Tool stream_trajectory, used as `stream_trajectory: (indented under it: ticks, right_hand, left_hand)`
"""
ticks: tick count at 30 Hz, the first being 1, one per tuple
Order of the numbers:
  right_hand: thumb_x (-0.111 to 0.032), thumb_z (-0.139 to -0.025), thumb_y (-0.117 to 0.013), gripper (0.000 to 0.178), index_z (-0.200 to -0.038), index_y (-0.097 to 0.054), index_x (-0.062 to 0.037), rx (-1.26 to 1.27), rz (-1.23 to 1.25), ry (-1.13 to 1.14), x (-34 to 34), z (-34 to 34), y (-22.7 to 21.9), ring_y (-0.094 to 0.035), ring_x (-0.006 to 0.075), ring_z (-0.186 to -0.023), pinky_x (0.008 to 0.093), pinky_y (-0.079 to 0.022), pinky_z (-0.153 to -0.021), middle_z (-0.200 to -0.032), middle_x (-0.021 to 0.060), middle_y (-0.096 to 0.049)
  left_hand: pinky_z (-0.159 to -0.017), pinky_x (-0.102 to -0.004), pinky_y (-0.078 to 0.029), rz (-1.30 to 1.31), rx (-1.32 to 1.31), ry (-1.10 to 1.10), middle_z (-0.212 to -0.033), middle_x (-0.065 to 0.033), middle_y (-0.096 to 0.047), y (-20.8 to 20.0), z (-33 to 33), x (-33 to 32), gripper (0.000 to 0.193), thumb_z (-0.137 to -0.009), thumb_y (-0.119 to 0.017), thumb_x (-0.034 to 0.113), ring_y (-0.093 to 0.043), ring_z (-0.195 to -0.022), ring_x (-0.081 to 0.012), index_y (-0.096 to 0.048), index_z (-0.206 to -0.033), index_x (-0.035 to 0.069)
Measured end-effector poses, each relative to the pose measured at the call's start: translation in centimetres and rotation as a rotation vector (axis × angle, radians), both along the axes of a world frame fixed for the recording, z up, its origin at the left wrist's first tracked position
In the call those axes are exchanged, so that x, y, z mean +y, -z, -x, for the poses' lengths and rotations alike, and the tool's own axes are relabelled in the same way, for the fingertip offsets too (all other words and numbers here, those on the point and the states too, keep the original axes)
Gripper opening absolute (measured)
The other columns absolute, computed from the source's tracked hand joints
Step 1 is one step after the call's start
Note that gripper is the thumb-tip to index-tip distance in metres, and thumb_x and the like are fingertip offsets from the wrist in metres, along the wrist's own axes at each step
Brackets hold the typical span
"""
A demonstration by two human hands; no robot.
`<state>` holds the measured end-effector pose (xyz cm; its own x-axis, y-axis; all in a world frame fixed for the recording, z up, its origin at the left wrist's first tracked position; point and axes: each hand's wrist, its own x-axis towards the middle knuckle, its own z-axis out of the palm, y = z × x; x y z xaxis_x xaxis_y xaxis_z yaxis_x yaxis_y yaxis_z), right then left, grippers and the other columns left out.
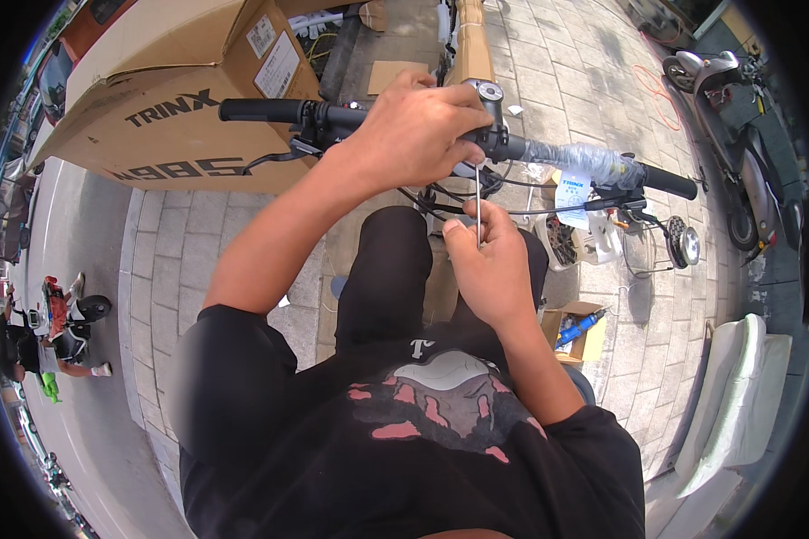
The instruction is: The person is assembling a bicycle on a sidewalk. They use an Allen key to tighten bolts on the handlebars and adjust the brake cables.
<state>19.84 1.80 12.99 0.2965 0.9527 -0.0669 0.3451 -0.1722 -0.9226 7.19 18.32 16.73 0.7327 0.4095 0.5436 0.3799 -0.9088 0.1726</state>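
- The left hand point(422, 124) is at the middle of the handlebar point(262, 110), fingers bent close against the stem point(494, 137); whether it grips there, I cannot tell.
- The right hand point(496, 269), below it, is closed around a thin metal rod point(477, 193), whose upper end reaches up to the stem.
- The handlebar lies crosswise beyond the person's knees, clear plastic wrap point(584, 160) around its right part.
- A pale blue tag point(573, 201) hangs near the wrap.
- A large cardboard box point(175, 108) stands at left; a blue tool point(580, 330) sits in a small carton point(591, 347) at lower right.
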Motion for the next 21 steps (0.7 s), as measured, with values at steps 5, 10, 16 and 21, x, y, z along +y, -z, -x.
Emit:
stream_trajectory:
  ticks: [5,10,16,21]
  right_hand:
    - [-0.029,-0.104,-0.058,0.038,-0.123,-0.061,0.0035,0.071,0.086,-0.099,0.4,-1.2,-0.2,-0.058,0.0199,-0.048,0.0374,-0.052,-0.056,-0.058,0.0066,-0.061]
    - [-0.031,-0.112,-0.047,0.034,-0.113,-0.065,-0.0022,1.716,-0.097,-0.248,0.3,-2.4,3.5,-0.037,0.0139,-0.030,0.0285,-0.041,-0.039,-0.047,0.0032,-0.051]
    - [-0.032,-0.114,-0.040,0.038,-0.116,-0.062,-0.0010,0.728,0.102,0.034,0.8,-0.7,0.5,-0.035,0.0105,-0.039,0.0291,-0.033,-0.041,-0.050,-0.0010,-0.039]
    - [-0.033,-0.113,-0.042,0.037,-0.106,-0.069,-0.0082,1.608,0.162,0.026,1.5,-1.1,-0.2,-0.028,0.0103,-0.046,0.0286,-0.025,-0.042,-0.055,-0.0033,-0.038]
  left_hand:
    - [-0.105,-0.0426,-0.045,-0.010,-0.001,-0.006,-0.107,-0.0034,-0.072,0.0,0.3,-0.1,0.039,-0.081,-0.083,0.029,-0.069,-0.095,-0.0248,-0.077,-0.114,0.009]
    - [-0.105,-0.0452,-0.045,0.006,-0.011,0.024,-0.109,-0.0028,-0.072,0.0,-0.2,-0.1,0.036,-0.083,-0.081,0.028,-0.069,-0.097,-0.0244,-0.076,-0.114,0.008]
    - [-0.107,-0.0480,-0.045,-0.003,0.017,-0.043,-0.112,-0.0008,-0.072,0.9,0.1,-0.3,0.033,-0.086,-0.079,0.026,-0.071,-0.099,-0.0231,-0.076,-0.115,0.009]
    - [-0.108,-0.0467,-0.043,0.013,0.018,-0.072,-0.111,-0.0009,-0.070,0.8,0.2,-0.4,0.033,-0.082,-0.082,0.030,-0.070,-0.105,-0.0197,-0.079,-0.110,0.012]
